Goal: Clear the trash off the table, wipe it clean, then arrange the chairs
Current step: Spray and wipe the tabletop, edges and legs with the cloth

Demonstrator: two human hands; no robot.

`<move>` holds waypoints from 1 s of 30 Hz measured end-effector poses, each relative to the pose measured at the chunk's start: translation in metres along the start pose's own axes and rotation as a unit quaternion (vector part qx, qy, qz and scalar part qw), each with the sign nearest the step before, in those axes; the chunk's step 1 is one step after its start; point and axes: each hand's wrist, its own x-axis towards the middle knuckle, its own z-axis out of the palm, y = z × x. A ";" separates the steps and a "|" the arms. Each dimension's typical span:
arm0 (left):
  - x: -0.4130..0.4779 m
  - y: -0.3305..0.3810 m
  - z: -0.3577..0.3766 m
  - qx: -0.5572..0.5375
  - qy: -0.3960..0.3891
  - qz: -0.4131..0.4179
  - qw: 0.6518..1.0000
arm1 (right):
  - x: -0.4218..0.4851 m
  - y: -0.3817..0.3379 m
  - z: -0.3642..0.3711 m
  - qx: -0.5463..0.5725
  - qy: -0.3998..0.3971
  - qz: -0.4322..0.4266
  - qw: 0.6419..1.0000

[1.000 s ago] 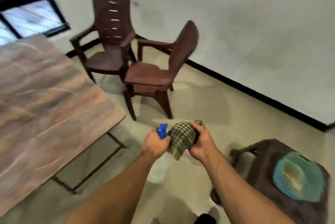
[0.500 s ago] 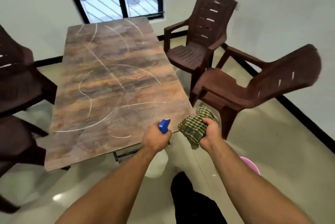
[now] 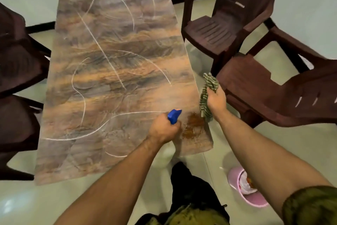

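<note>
We record the table point(image 3: 113, 71) free of trash. A brown, grainy stain point(image 3: 193, 124) sits at the tabletop's near right corner, and pale curved streaks cross the rest of the matt, wood-patterned surface. Half a second ago the sprayer point(image 3: 174, 115) was short of the near edge. It is now over the tabletop, just left of the stain, with the left hand point(image 3: 163, 130) wrapped round its neck below the blue plastic head; the pale bottle body is blurred beneath. The right hand point(image 3: 216, 100), then close beside the left, has drawn off past the right edge and clutches a bunched green checked cloth point(image 3: 207, 93), soft and limp at both ends. We judge clearing done and wiping about to start at that corner. Moulded brown plastic chairs point(image 3: 264, 93) with slotted backs stand askew on the right, others on the left; none is arranged. A pink bin point(image 3: 244, 193) holding waste stands on the glossy floor point(image 3: 228, 144).
</note>
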 end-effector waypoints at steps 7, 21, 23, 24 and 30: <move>0.056 0.003 -0.026 -0.044 0.055 -0.022 0.997 | 0.022 0.038 0.052 -0.526 -0.241 -0.126 0.806; 0.096 0.007 -0.041 -0.097 0.083 -0.017 0.992 | 0.018 0.063 0.024 -0.588 -0.364 -0.350 0.632; 0.092 0.002 -0.040 -0.093 0.086 -0.011 0.992 | 0.065 0.043 0.051 -0.603 -0.286 -0.286 0.688; 0.090 -0.001 -0.040 -0.089 0.091 -0.013 0.992 | 0.085 0.032 0.066 -0.597 -0.253 -0.254 0.717; 0.085 -0.022 -0.045 -0.093 0.116 -0.037 0.988 | 0.040 0.035 0.117 -0.583 -0.247 -0.257 0.730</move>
